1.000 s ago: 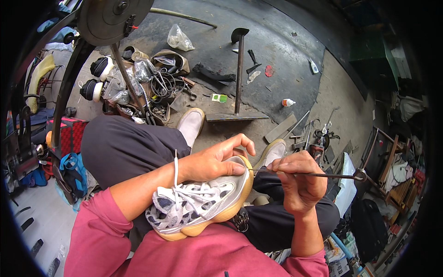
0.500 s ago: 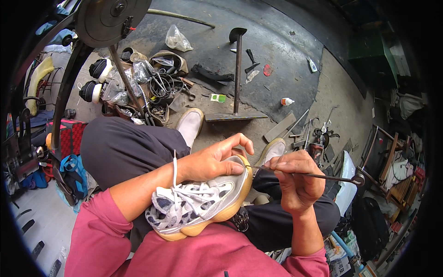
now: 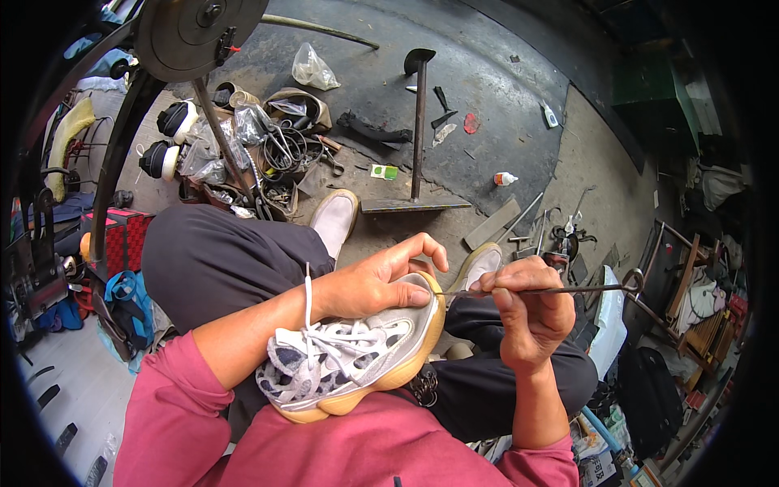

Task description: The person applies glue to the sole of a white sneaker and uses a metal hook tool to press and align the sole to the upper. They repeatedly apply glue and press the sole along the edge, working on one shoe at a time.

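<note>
A white and grey sneaker [image 3: 357,357] with dark patches and a yellow sole lies across my lap, its toe to the upper right. My left hand [image 3: 365,286] grips it at the toe, thumb pressed near the sole's edge and index finger bent beyond it. A white lace stands up against my left wrist. In my right hand [image 3: 531,312] is a thin metal awl [image 3: 592,288] with a ring at its outer end, pinched between thumb and fingers. Its fine tip meets the sole's edge at the toe, beside my left thumb; whether it has entered cannot be seen.
A metal shoe-last stand [image 3: 418,138] rises from the floor ahead. Left of it sit a box of tools and bags [image 3: 284,146] and a machine with a large wheel [image 3: 195,36]. A small white bottle [image 3: 505,178] and scattered tools [image 3: 560,239] lie to the right.
The ring end of the awl has swung upward, so the rod lies closer to level. My right hand has turned and shifted slightly right. The sneaker and left hand stay almost still.
</note>
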`<state>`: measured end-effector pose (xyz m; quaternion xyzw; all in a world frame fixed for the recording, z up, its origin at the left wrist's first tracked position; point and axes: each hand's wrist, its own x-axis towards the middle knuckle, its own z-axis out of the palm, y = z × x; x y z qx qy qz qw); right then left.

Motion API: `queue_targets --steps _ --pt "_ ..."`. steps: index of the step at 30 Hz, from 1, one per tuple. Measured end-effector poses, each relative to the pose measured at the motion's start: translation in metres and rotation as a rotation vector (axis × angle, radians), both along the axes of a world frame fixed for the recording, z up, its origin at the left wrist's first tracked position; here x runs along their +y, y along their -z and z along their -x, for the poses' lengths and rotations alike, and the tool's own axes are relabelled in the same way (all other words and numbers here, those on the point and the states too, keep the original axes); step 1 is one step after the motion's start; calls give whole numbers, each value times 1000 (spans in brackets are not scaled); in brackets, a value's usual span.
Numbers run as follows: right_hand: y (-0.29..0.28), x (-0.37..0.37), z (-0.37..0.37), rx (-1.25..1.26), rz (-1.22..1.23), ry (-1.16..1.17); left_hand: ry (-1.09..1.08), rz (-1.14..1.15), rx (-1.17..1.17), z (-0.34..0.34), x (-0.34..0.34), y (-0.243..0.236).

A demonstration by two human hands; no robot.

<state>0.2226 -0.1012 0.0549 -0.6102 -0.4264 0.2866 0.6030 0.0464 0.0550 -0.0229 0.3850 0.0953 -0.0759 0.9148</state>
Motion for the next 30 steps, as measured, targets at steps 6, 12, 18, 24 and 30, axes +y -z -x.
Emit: queue_targets --steps 6,12,18,24,30 --pt "0 0 3 1 -4 19 -11 2 -7 -1 0 -1" --pt "-1 3 2 -67 -9 20 -12 5 -5 -1 0 -1" --pt "-2 2 3 -61 1 48 -21 16 -4 0 0 1" --pt "0 4 2 -161 -3 36 -32 12 24 -1 0 1" --pt "-1 1 3 -190 -13 37 -19 18 9 -1 1 3"
